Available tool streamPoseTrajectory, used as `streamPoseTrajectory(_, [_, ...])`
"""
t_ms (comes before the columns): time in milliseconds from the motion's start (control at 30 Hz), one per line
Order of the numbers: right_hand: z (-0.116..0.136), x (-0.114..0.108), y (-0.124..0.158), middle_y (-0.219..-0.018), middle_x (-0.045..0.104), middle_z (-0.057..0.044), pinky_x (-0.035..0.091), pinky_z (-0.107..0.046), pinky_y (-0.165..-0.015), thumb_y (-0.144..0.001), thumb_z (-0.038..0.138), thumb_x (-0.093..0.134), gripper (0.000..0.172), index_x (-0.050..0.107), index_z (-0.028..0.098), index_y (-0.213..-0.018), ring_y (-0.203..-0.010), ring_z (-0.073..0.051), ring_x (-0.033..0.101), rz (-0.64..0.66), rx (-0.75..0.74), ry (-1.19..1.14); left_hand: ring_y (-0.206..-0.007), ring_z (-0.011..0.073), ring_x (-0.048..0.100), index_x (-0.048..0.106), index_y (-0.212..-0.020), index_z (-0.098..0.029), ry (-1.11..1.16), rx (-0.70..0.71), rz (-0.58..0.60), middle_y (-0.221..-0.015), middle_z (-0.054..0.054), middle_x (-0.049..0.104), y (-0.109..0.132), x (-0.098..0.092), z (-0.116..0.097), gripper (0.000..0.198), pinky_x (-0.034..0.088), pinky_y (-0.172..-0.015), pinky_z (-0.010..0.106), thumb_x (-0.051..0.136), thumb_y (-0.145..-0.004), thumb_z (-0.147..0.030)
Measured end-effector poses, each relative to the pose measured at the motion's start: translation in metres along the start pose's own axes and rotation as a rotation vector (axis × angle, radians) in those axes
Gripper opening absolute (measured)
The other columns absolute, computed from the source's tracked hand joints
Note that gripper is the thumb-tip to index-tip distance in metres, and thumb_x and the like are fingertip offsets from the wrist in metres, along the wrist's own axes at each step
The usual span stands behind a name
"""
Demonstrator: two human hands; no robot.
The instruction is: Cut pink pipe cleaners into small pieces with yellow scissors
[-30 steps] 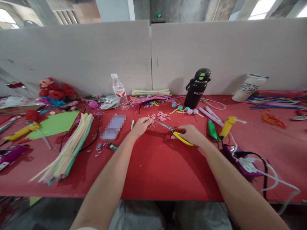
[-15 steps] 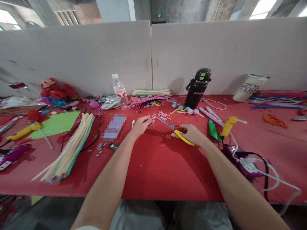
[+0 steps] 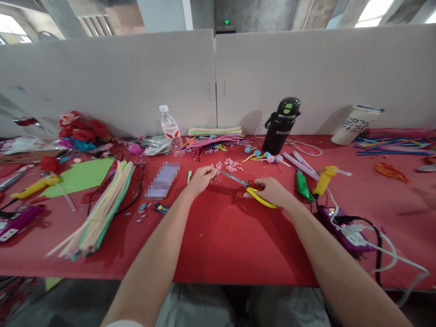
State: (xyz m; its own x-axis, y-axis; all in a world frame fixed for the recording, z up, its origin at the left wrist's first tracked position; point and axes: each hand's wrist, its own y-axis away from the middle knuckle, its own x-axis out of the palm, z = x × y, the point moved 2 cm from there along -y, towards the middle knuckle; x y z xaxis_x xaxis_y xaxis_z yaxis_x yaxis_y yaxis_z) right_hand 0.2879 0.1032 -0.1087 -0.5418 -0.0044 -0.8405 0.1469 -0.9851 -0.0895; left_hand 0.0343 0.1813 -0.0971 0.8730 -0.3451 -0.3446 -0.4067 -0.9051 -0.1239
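Note:
My left hand (image 3: 202,179) is closed in a pinch just left of a small heap of cut pink pieces (image 3: 233,165). Whatever is between its fingertips is too small to make out against the pink bits around it. My right hand (image 3: 272,190) grips a pair of scissors (image 3: 257,196) with yellow and red handles. The metal blades point left, their tips near my left fingertips. Whether the blades are fully together is hard to see.
Left of my arms lie a bundle of pale pipe cleaners (image 3: 102,211) and a blurred-out phone (image 3: 162,180). A plastic bottle (image 3: 171,131) and a black flask (image 3: 281,127) stand at the back. On the right are a yellow glue gun (image 3: 324,180) and a purple power strip (image 3: 347,231) with cables.
The scissor tips sit slightly lower, nearer my left fingertips. Both hands have otherwise hardly moved.

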Motion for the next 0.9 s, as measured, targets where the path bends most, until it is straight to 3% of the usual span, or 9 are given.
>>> streamPoseTrajectory(900, [0.0030,-0.0016,0.0016,-0.056,0.032,0.005,0.018,-0.025,-0.049,-0.062,0.073,0.061,0.059,0.038,0.018,-0.057,-0.053,-0.009,0.027,-0.013,0.012,-0.025,-0.058,0.0105,0.048,0.059,-0.070,-0.014,0.102,-0.041,-0.004,-0.066,0.002,0.058,-0.0002,0.0012,-0.0037,0.032,0.038,-0.059,0.025,0.056,-0.076,-0.045])
